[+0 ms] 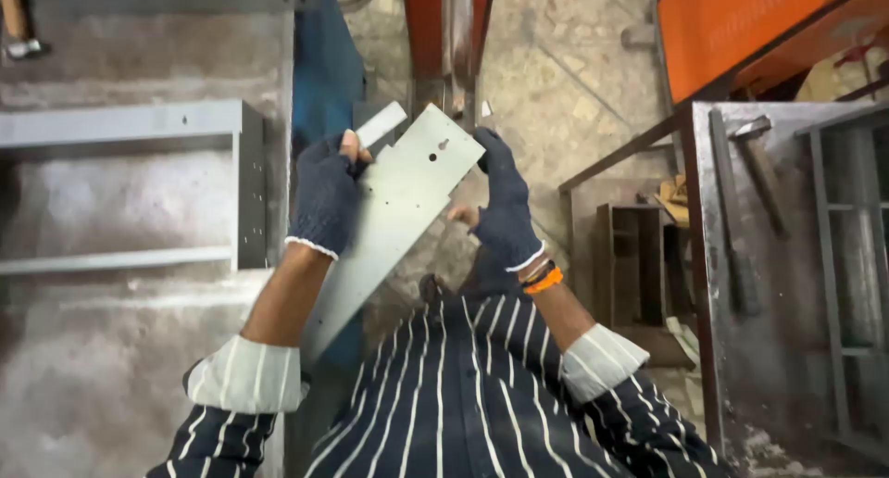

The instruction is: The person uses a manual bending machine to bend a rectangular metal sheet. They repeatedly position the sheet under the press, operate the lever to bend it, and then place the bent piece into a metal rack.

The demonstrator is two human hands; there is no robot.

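Sheet-metal plate (394,219), pale grey, long and notched, with small punched holes: we hold it tilted in the air in front of our chest, between both gloved hands, well above the floor (546,98). Left hand (324,195), fingers curled round the upper left edge, thumb on top, likely to steady the length. Right hand (505,209), fingers pinching the opposite edge near the top corner, which keeps the face clear for looking over. Orange machine post (449,24) stands just beyond the plate's top end. Grey tabletop (111,367) at left carries a metal frame (185,126); hammer (764,163) lies on the bench at right.
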